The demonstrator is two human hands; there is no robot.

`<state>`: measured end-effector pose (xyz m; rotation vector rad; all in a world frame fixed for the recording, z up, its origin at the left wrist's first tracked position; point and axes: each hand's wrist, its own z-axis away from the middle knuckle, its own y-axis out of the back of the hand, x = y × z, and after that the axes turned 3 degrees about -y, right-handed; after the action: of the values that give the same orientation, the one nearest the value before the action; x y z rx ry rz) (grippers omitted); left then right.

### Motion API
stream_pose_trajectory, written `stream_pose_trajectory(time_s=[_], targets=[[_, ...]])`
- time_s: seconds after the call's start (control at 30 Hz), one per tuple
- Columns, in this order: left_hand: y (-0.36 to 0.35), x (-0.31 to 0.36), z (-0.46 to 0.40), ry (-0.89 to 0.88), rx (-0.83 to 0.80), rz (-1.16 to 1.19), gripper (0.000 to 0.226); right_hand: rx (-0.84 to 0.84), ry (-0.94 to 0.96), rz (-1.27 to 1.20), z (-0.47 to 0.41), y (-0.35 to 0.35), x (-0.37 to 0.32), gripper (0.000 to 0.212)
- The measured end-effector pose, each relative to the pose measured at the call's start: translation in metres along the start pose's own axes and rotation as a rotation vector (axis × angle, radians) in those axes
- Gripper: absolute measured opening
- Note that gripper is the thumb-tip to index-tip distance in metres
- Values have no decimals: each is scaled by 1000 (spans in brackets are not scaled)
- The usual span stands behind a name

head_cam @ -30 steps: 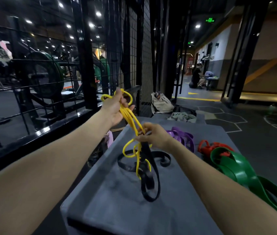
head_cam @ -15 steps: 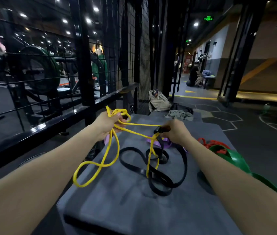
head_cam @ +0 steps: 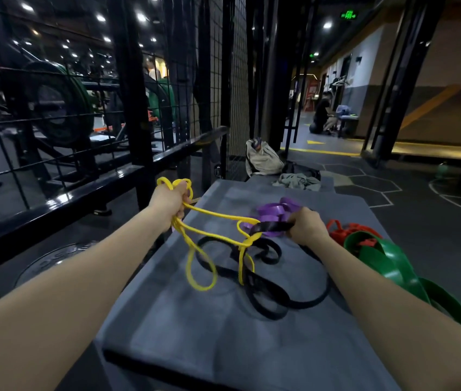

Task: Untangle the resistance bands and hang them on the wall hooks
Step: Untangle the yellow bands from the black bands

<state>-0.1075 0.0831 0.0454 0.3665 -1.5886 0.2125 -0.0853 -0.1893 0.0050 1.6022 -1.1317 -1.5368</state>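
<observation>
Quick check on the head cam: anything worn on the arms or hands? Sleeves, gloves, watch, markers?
Nothing visible. Both forearms are bare from the bottom edge of the frame to the wrists: no sleeves, no gloves. The left hand and the right hand show no watch, band, ring or tracking marker on the sides facing the camera. The palms and the upper arms are out of view.

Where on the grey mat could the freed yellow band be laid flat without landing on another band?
Free: the near end of the grey mat, between its front edge and the black band. Also bare: the far left strip behind the yellow band. Crowded: the right side, with purple band, red band and green band.
</observation>
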Motion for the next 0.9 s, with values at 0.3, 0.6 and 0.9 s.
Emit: stream_pose_trajectory(time_s=[0.3,0.6,0.9], targets=[[-22,-47,6,-33,-215,-219,20,-87,117,-537,4,-4,-5,6],[-54,-37,24,40,-303,134,27,-217,153,-35,7,-17,12,47],[-75,13,33,77,-365,417,28,-608,471,-331,49,-41,-41,28]])
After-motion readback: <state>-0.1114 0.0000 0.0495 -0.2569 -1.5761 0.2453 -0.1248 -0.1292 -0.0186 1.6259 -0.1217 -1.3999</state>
